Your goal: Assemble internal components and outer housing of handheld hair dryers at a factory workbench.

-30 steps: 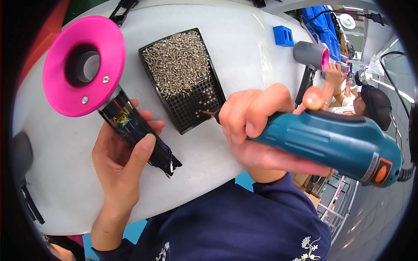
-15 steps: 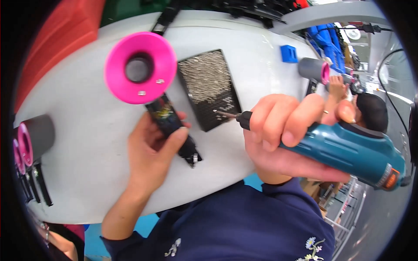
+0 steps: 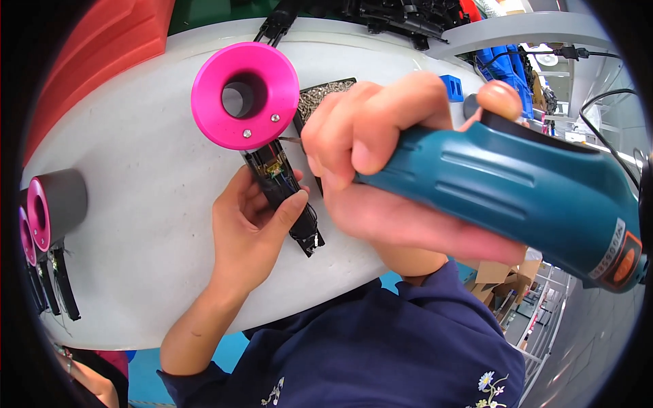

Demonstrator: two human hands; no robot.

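My left hand point(image 3: 248, 228) grips the open black handle point(image 3: 286, 183) of a hair dryer, where a small circuit board and wires show. The dryer's round head has a pink ring face point(image 3: 211, 102) with a round hole through it; two screws sit in the lower part of the ring. In my right hand point(image 3: 388, 163) is a teal electric screwdriver point(image 3: 510, 180), thumb on its dark top. Its thin bit points left, close to where head and handle meet; I cannot tell if it touches. My right hand partly covers a black tray point(image 3: 326, 95) of small screws.
On the left stand several grey and pink hair dryer heads point(image 3: 64, 200) with dark handles. A red bin point(image 3: 115, 61) is at the far left, a small blue block point(image 3: 451, 88) at the far right. Another person's arm point(image 3: 95, 384) shows at the lower left.
The screwdriver has moved left from over the tray's screws to the dryer, covering much of the tray. My left hand and the dryer have shifted slightly right.
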